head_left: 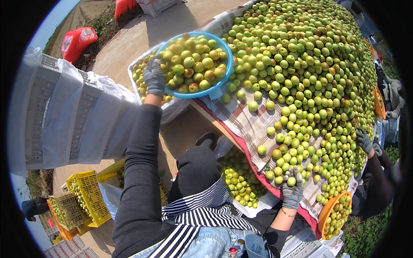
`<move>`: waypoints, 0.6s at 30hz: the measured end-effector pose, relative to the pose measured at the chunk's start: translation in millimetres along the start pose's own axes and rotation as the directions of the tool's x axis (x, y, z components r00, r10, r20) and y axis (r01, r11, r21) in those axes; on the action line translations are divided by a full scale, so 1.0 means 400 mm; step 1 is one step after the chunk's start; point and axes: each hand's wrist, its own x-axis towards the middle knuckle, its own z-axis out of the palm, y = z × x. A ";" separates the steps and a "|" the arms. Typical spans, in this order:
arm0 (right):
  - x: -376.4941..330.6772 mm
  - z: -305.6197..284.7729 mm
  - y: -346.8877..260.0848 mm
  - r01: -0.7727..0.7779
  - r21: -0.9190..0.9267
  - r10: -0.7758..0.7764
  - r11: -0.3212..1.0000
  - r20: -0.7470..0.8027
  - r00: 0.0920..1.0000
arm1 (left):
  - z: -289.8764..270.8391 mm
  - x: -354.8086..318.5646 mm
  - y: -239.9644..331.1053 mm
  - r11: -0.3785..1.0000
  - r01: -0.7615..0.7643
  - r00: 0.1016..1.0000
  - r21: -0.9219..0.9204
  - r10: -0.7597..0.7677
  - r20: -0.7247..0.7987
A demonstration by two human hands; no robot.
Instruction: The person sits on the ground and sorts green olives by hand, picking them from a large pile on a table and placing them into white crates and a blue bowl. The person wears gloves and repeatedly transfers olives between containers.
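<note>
A heap of round green jujubes (pixel 297 56), some blushed reddish brown, covers a table spread with a plaid cloth (pixel 241 112). In my grey-gloved left hand (pixel 154 77) is the left rim of a light blue basin (pixel 229 64). The basin is full of jujubes and tilts above a white-lined crate (pixel 134 77) that also holds fruit. My right hand (pixel 292 188), gloved the same way, is at the near edge of the cloth. Its fingers curl round a green jujube (pixel 291 182), with loose ones just beyond.
White-draped stacked crates (pixel 69 112) rise at the left. Yellow crates (pixel 92 193) of fruit stand below them. An orange basin (pixel 327 215) of jujubes sits at the near right corner. Another person's gloved hand (pixel 364 140) reaches into the heap from the right.
</note>
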 end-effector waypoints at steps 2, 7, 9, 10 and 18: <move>-0.006 -0.009 0.004 -0.020 0.070 0.015 0.997 0.072 0.997 | -0.006 0.002 -0.002 0.999 -0.029 0.999 -0.025 0.029 0.012; -0.033 0.009 0.020 0.092 -0.048 -0.078 0.995 0.234 0.969 | -0.030 -0.024 -0.003 0.998 -0.017 0.999 -0.055 0.020 0.045; -0.051 0.024 0.027 0.127 -0.101 -0.105 0.987 0.199 0.974 | -0.040 -0.034 -0.001 0.991 0.044 0.998 -0.126 -0.037 0.057; -0.060 0.030 0.029 0.142 -0.132 -0.116 0.981 0.183 0.976 | -0.044 -0.039 0.001 0.981 0.065 0.996 -0.183 -0.052 0.076; -0.125 0.073 0.064 0.260 -0.416 -0.180 0.872 0.223 0.958 | -0.074 -0.164 0.103 0.982 0.055 0.986 -0.182 -0.024 0.166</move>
